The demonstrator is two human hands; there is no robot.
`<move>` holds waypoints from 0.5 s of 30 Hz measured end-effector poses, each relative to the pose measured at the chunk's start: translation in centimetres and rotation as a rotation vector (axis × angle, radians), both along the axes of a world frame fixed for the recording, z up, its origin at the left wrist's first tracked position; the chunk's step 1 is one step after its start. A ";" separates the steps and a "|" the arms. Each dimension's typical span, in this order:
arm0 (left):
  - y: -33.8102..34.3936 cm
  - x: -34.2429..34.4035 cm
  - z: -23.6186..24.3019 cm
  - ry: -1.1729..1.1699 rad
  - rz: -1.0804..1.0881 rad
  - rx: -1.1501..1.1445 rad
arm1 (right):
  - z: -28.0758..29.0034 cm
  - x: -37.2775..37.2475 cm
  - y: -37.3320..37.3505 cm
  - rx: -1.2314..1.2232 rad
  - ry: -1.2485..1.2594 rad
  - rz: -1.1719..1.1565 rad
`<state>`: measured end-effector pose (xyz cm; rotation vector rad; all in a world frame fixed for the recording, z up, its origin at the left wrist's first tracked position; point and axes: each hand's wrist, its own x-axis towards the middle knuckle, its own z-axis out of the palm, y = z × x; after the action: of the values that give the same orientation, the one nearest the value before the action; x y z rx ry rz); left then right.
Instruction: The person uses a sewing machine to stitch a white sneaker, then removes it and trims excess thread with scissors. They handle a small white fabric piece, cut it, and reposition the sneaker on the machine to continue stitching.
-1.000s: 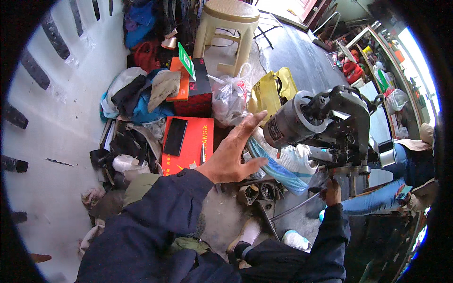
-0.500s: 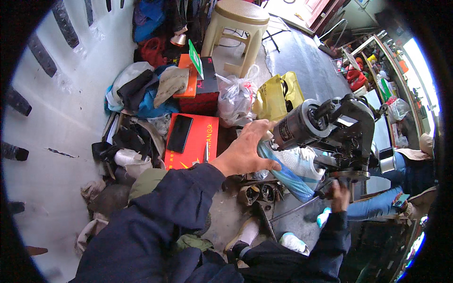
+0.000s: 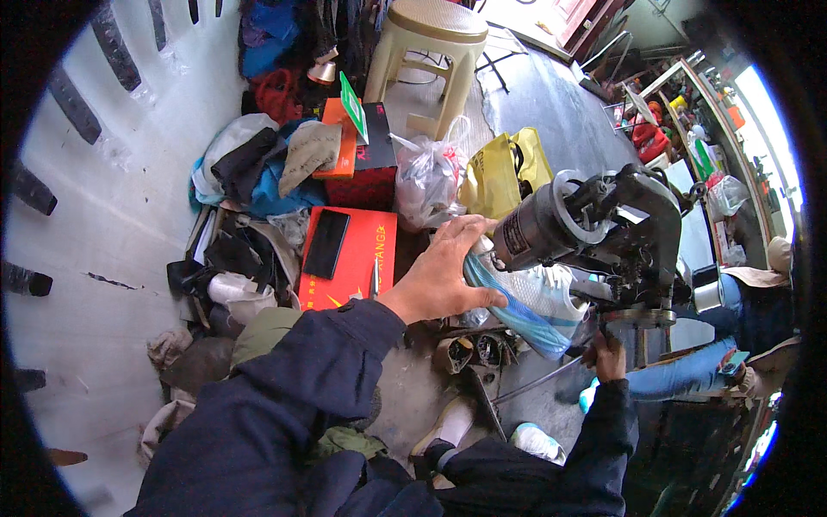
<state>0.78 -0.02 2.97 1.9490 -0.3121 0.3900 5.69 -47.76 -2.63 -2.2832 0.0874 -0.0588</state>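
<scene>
My left hand (image 3: 441,274) grips the heel end of a white sneaker with a blue striped sole (image 3: 521,302), thumb on the sole side and fingers at the far side. The sneaker's toe reaches under the dark metal head of a shoe-stitching machine (image 3: 629,241). A thick dark cylinder (image 3: 536,231) on the machine juts out over the shoe. Below the machine's round plate (image 3: 639,317), my right hand (image 3: 609,356) is closed with curled fingers on a small dark crank handle, mostly covered by the hand.
Left of the shoe, a black phone (image 3: 327,245) lies on a red box (image 3: 372,237). Beyond are a plastic bag (image 3: 426,185), a yellow bag (image 3: 498,177) and a beige stool (image 3: 439,30). Another person's jeans-clad leg (image 3: 676,372) is at right.
My right hand has shifted slightly left, its fingers more curled at the handle. The sneaker and my left hand sit marginally further left in view.
</scene>
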 end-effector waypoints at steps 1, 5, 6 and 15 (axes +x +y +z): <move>0.0 0.0 -0.1 -0.015 -0.002 -0.005 | 1.3 -0.7 0.6 -0.035 -0.084 0.068; -0.1 -0.1 -0.1 -0.007 0.005 0.002 | 9.7 0.5 -4.9 0.159 -0.179 -0.057; -0.1 -0.1 -0.1 -0.005 0.008 0.006 | 9.6 1.5 -6.9 0.085 -0.205 -0.209; 0.0 -0.2 -0.3 -0.020 0.018 -0.004 | -2.7 1.2 -5.0 0.004 0.166 -0.009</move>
<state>0.54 -0.02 2.71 1.9464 -0.3062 0.4218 6.87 -52.78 -5.34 -2.2802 0.1845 0.1264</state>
